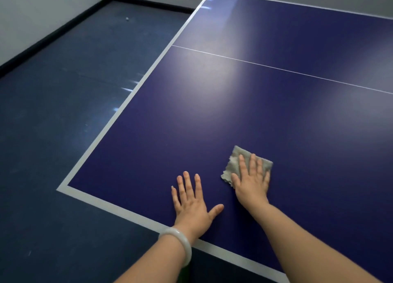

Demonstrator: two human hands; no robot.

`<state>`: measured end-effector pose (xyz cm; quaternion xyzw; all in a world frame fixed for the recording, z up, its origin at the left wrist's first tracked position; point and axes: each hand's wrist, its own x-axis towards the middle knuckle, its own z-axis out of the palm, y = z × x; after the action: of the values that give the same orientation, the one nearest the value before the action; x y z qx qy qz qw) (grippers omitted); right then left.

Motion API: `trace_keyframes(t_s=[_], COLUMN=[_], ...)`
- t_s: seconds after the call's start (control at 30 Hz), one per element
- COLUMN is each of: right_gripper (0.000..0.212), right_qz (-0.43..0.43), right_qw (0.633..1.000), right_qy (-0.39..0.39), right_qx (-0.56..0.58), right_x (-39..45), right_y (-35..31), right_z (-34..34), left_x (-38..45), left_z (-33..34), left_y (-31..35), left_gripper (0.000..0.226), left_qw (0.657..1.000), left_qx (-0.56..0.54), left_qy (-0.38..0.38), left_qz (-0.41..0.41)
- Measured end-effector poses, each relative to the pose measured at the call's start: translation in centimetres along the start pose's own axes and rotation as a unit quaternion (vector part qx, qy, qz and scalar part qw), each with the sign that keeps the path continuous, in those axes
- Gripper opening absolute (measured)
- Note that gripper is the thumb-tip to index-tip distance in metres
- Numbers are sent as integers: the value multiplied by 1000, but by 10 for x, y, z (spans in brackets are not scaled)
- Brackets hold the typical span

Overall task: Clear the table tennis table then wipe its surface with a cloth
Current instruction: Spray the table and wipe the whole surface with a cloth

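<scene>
I start with the broad, dark blue table tennis surface with its white edge band and thin white centre line; every part of it I can see is bare, so I judge the clearing done and the wiping under way. It looks hard, smooth and glossy (the light glare on it suggests a slick finish), so a cloth should glide with little drag.

My left hand lies flat and open on the surface near the close edge, fingers spread, holding nothing, apparently as a brace; a pale, smooth bangle circles that wrist.

My right hand is also open, palm down, pressing on the small, grey, rumpled cloth, which sits on the surface just right of the left hand. It is pinned, not gripped.

The cloth looks light, soft and limp, with a frayed edge; I judge it would bunch if pushed from one corner, so flat pressure over its middle suits it best.

Far off on the dark blue floor lies a small white ball.
</scene>
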<state>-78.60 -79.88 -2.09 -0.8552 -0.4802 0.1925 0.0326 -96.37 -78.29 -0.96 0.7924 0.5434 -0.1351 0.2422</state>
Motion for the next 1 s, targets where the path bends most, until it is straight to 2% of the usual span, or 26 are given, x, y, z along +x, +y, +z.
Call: trace_keyframes(t_s=[0.07,0.13,0.2,0.27,0.33,0.37,0.4,0.5,0.57,0.6,0.63,0.67,0.77,0.83,0.9,1.0], right_gripper=[59,55,55,54,57,59,60,63,62,61,59,59,58,62,62,62], right_qz=[-107,-135,-35,104,161,152,118,-68,-162,-189,-185,-145,99,196,182,44], right_qw=[993,990,999,992,984,986,991,998,985,980,980,987,993,978,981,999], right_qy=[-37,-49,-15,7,18,20,20,-2,-24,-11,11,41,69,67,60,7], right_qx=[-12,-3,28,72,75,67,53,-3,-47,-64,-67,-61,10,35,40,4], right_x=[1,-4,-6,-6,-6,-8,-12,-45,-64,-67,-65,-59,-22,8,39,77], right_y=[-1,20,48,61,47,31,13,-41,-45,-37,-26,-16,-6,-25,-56,-108], right_z=[1,0,-7,-14,-12,-7,1,26,36,39,40,38,22,13,8,8], left_x=[-2,0,6,15,24,26,27,30,31,31,31,32,32,33,34,35], left_z=[-14,-29,-42,-45,-39,-35,-31,-24,-23,-23,-22,-21,-21,-21,-20,-18], left_y=[-16,-44,-77,-105,-119,-120,-120,-119,-120,-121,-122,-122,-120,-120,-121,-122], left_gripper=[98,72,66,69,73,74,75,70,74,74,74,74,73,73,72,71], left_qw=[999,992,984,982,982,982,980,975,975,975,975,975,976,976,975,974], left_qx=[-32,-60,-63,-42,-14,3,17,30,36,38,40,40,39,38,38,40], left_qy=[33,110,164,173,174,178,184,205,206,206,206,205,201,204,207,214], left_qz=[21,15,-22,-58,-67,-68,-69,-75,-76,-76,-75,-75,-74,-73,-71,-66])
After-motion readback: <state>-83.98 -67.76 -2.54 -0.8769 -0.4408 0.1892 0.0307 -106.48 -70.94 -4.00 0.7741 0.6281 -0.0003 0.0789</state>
